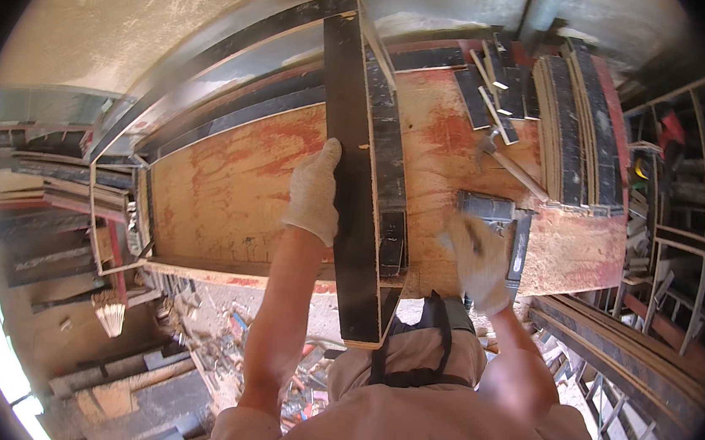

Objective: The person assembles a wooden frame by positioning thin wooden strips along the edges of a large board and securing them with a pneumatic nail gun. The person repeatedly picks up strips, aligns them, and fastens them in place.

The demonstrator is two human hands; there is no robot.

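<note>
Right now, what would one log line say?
left hand: pressing dark board | right hand: blurred, by grey tool | hammer: lying on workbench

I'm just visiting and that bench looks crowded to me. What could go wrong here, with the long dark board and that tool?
The long dark board sticks out past the bench edge, steadied only by the gloved left hand; it might tip or slide. The right hand looks blurred at the grey power tool, so its grip is unclear and a slip seems possible. A hammer and loose strips lie close by and could get knocked.

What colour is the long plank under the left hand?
Black plank, seen in the head view.
</note>
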